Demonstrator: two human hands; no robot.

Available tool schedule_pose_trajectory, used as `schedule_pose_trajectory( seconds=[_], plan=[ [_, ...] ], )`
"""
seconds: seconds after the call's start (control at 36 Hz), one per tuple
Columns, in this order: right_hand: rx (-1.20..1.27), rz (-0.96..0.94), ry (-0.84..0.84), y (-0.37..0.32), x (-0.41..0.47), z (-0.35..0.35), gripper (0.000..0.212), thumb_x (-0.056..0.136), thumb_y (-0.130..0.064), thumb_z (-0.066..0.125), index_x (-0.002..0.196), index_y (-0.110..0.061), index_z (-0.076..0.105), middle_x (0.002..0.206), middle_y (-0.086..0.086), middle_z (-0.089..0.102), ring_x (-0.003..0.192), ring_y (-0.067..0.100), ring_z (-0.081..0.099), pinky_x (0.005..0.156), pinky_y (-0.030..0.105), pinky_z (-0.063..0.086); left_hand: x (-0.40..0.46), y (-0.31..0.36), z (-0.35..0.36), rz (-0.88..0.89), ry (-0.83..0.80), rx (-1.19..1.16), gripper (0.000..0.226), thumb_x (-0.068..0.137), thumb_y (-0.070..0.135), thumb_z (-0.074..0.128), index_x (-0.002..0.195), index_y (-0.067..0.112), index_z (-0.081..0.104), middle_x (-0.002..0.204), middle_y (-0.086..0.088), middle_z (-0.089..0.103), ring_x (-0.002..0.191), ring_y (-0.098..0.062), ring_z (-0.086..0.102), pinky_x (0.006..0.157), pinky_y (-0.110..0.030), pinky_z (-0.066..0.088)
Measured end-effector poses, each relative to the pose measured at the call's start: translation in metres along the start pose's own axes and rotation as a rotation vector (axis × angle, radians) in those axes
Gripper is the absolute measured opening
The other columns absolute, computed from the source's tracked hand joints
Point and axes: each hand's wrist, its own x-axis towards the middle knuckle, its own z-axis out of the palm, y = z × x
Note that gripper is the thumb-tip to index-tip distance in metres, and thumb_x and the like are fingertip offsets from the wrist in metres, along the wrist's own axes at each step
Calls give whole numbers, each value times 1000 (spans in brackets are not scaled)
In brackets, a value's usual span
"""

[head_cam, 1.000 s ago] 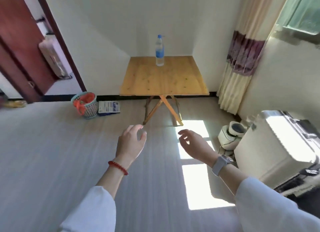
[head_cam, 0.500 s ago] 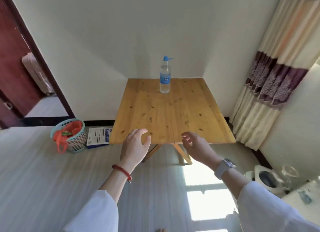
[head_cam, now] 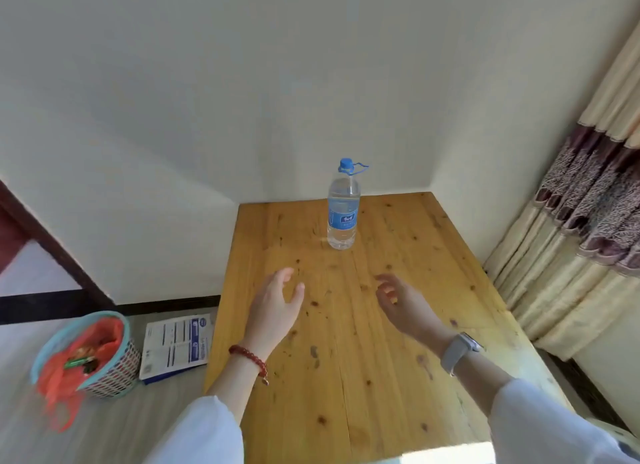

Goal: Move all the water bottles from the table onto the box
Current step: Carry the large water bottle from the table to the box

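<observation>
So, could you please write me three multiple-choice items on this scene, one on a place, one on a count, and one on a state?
1. Where does the water bottle stand on the table?
A. at the near edge
B. toward the far edge, near the wall
C. on the floor beside it

2. How many bottles are on the table?
A. one
B. two
C. three

3. What are the left hand and right hand doing?
A. both gripping the bottle
B. one holds the bottle
C. both open over the table, holding nothing

Answers: 1 B, the bottle stands upright close to the back wall; 2 A, only one bottle shows; 3 C, both hands have relaxed fingers, short of the bottle.
</observation>
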Motion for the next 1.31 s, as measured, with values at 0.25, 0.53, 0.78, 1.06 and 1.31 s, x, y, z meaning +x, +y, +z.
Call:
schedule_pose_trajectory(
  seconds=[0.25,0.53,0.78,1.06,1.31],
  plan=[
    [109,213,22,35,192,43,68,89,-25,57,144,-15,19,146,8,36,127,24,44,96,32,40,196,-55,64,-66,-220,-191,67,89,45,49,144,27,16,151,1,24,133,-17,33,107,-38,35],
    [396,188,33,81,319,94,90,81,-18,67,146,-28,6,152,-11,23,137,6,26,107,18,31,338,-61,157,56,-482,-429,75,78,46,61,139,36,19,141,17,31,129,-1,31,104,-21,31],
    [607,142,127,90,348,99,85,77,-4,70,136,-25,14,124,-21,43,103,-25,46,81,-1,39,368,-59,187,35,-499,-552,99,61,59,63,138,15,18,110,25,44,102,7,53,72,-4,46],
    [605,350,62,72,274,114,88,62,-54,67,135,-51,19,128,-9,45,109,-22,24,83,-1,30,314,-64,173,-230,-562,-570,45,80,54,50,113,26,38,100,19,56,83,10,59,60,-6,47],
    [648,488,-22,61,127,123,60,79,-27,70,116,-53,31,111,-23,62,99,-3,62,83,16,50,174,-68,171,-427,-678,-485,65,70,67,48,117,24,40,102,9,63,88,-9,66,74,-31,55]
  ],
)
